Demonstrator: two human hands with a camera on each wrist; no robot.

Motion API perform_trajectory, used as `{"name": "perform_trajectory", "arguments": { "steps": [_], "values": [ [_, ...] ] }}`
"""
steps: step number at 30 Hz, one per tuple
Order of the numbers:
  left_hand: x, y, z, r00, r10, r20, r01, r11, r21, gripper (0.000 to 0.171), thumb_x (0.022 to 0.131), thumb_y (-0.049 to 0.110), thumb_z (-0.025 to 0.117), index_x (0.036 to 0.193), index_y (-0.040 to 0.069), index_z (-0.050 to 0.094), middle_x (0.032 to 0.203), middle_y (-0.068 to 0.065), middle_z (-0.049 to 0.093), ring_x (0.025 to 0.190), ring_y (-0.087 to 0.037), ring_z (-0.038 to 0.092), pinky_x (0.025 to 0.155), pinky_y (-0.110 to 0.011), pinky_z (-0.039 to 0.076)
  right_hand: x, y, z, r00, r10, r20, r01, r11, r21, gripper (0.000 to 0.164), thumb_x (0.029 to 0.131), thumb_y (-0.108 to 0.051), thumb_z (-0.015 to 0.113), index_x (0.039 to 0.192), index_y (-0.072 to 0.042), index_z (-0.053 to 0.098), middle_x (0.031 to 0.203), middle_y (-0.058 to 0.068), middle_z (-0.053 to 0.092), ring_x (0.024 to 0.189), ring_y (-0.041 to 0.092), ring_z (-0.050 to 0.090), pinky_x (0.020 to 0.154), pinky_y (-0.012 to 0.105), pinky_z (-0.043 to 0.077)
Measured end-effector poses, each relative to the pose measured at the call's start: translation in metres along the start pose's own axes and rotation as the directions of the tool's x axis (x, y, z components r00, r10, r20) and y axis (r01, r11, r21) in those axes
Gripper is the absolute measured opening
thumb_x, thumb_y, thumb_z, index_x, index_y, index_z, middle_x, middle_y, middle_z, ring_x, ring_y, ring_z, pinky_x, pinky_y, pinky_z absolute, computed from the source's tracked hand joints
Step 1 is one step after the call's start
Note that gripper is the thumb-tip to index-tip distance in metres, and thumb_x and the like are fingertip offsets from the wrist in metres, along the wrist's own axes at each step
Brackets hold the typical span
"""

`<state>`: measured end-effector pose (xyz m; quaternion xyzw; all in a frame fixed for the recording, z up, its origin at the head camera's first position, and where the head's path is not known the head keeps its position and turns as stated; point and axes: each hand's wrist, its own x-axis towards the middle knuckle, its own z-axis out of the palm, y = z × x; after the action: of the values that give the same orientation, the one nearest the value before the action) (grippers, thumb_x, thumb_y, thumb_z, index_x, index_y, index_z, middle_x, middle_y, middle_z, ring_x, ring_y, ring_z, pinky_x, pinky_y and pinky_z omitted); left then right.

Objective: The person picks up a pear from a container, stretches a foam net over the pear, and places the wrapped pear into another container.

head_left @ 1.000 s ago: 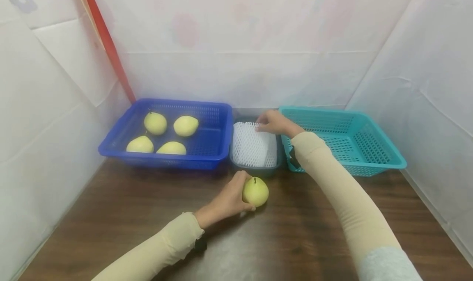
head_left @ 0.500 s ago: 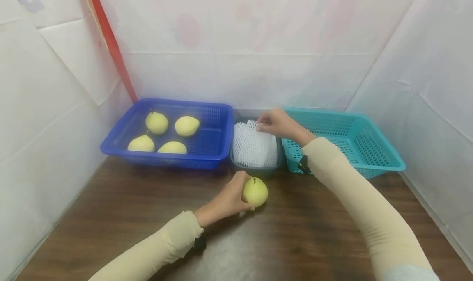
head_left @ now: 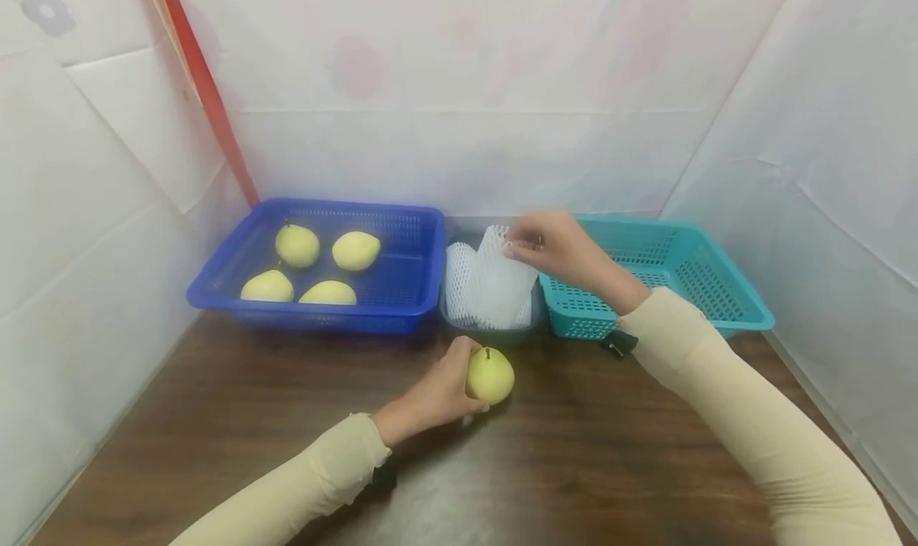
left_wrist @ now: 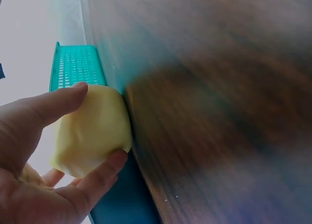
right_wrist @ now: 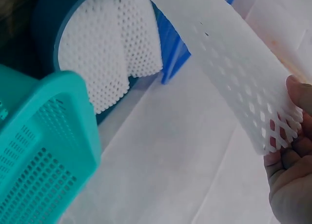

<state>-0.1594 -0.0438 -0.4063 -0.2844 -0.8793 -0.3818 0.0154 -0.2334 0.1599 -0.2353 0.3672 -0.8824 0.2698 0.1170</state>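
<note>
My left hand grips a yellow-green pear on the wooden table, its stem pointing up. In the left wrist view, thumb and fingers curl round that pear. My right hand pinches the end of a white foam net sleeve over the small dark bin. Seen from the right wrist, the sleeve stretches flat from the pinching fingers, while other foam net sleeves stay inside the bin.
A blue basket with several pears stands left of the bin. Close on the right is a teal basket, partly behind my right forearm. White sheeting walls in the back and sides of the table.
My right hand has drawn the foam net sleeve upward and slightly toward the right, part of it now rising above the bin. My left hand keeps hold of the pear in place.
</note>
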Motion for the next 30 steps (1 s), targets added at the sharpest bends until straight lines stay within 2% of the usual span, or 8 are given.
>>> {"name": "perform_trajectory", "arguments": {
  "steps": [7, 12, 15, 19, 22, 24, 27, 30],
  "values": [
    [-0.003, 0.001, -0.004, 1.0, 0.029, 0.003, -0.029, 0.999, 0.031, 0.083, 0.063, 0.022, 0.088, 0.125, -0.005, 0.041, 0.117, -0.017, 0.05, 0.104, -0.029, 0.054, 0.089, -0.043, 0.047, -0.02, -0.019, -0.003, 0.996, -0.052, -0.074, 0.052, 0.999, -0.004, 0.008, 0.085, -0.007, 0.072, 0.092, -0.005, 0.07, 0.083, 0.002, 0.064, 0.074, 0.012, 0.055, 0.067, 0.03, 0.049],
    [-0.005, 0.011, -0.022, 0.999, 0.004, -0.053, -0.004, 1.0, 0.005, 0.075, 0.083, 0.042, 0.07, 0.134, -0.003, 0.04, 0.129, -0.019, 0.049, 0.117, -0.028, 0.048, 0.097, -0.043, 0.041, -0.027, -0.029, -0.007, 0.974, -0.14, -0.176, 0.138, 0.99, -0.022, 0.011, 0.08, -0.003, 0.076, 0.089, -0.004, 0.071, 0.077, 0.001, 0.063, 0.069, 0.01, 0.055, 0.062, 0.029, 0.048],
    [-0.006, 0.019, -0.036, 0.991, 0.017, -0.133, -0.026, 0.997, -0.07, 0.053, 0.095, 0.035, 0.056, 0.132, -0.001, 0.046, 0.129, -0.017, 0.051, 0.12, -0.028, 0.047, 0.101, -0.043, 0.039, -0.031, -0.034, -0.01, 0.958, -0.173, -0.228, 0.171, 0.985, -0.031, 0.012, 0.078, -0.001, 0.077, 0.088, -0.003, 0.071, 0.076, 0.001, 0.064, 0.068, 0.009, 0.054, 0.061, 0.027, 0.047],
    [-0.007, 0.028, -0.048, 0.966, 0.013, -0.257, -0.08, 0.964, -0.254, 0.029, 0.097, 0.014, 0.051, 0.119, -0.003, 0.058, 0.116, -0.015, 0.06, 0.11, -0.027, 0.056, 0.096, -0.041, 0.044, -0.037, -0.039, -0.011, 0.945, -0.178, -0.276, 0.18, 0.983, -0.017, 0.013, 0.078, -0.001, 0.077, 0.089, -0.004, 0.071, 0.076, -0.001, 0.063, 0.066, 0.009, 0.05, 0.059, 0.024, 0.043],
    [-0.009, 0.035, -0.053, 0.958, -0.076, -0.277, -0.054, 0.9, -0.433, 0.025, 0.097, 0.011, 0.051, 0.115, -0.005, 0.06, 0.109, -0.017, 0.064, 0.101, -0.027, 0.061, 0.092, -0.04, 0.047, -0.042, -0.042, -0.01, 0.938, -0.16, -0.308, 0.171, 0.985, 0.009, 0.012, 0.079, -0.002, 0.076, 0.089, -0.004, 0.071, 0.076, -0.002, 0.062, 0.065, 0.01, 0.047, 0.057, 0.024, 0.041],
    [-0.009, 0.039, -0.053, 0.948, -0.154, -0.278, -0.023, 0.838, -0.545, 0.026, 0.097, 0.013, 0.052, 0.113, -0.006, 0.059, 0.107, -0.017, 0.064, 0.096, -0.025, 0.063, 0.09, -0.039, 0.049, -0.045, -0.044, -0.009, 0.936, -0.135, -0.325, 0.152, 0.988, 0.027, 0.011, 0.079, -0.003, 0.076, 0.089, -0.004, 0.071, 0.076, -0.002, 0.062, 0.064, 0.01, 0.046, 0.056, 0.025, 0.04],
    [-0.008, 0.044, -0.054, 0.927, -0.244, -0.286, -0.02, 0.729, -0.684, 0.028, 0.096, 0.014, 0.052, 0.112, -0.009, 0.059, 0.101, -0.016, 0.065, 0.09, -0.019, 0.062, 0.085, -0.035, 0.05, -0.049, -0.046, -0.007, 0.942, -0.075, -0.328, 0.1, 0.993, 0.061, 0.01, 0.081, -0.005, 0.075, 0.09, -0.005, 0.07, 0.076, -0.003, 0.062, 0.064, 0.011, 0.047, 0.056, 0.026, 0.041],
    [-0.005, 0.046, -0.053, 0.912, -0.297, -0.284, -0.062, 0.584, -0.809, 0.032, 0.096, 0.013, 0.052, 0.115, -0.012, 0.058, 0.104, -0.014, 0.066, 0.094, -0.014, 0.062, 0.086, -0.031, 0.05, -0.052, -0.049, -0.004, 0.951, 0.004, -0.311, 0.028, 0.995, 0.1, 0.009, 0.083, -0.008, 0.074, 0.091, -0.006, 0.07, 0.077, -0.003, 0.063, 0.065, 0.012, 0.049, 0.057, 0.026, 0.043]
  ]
}}
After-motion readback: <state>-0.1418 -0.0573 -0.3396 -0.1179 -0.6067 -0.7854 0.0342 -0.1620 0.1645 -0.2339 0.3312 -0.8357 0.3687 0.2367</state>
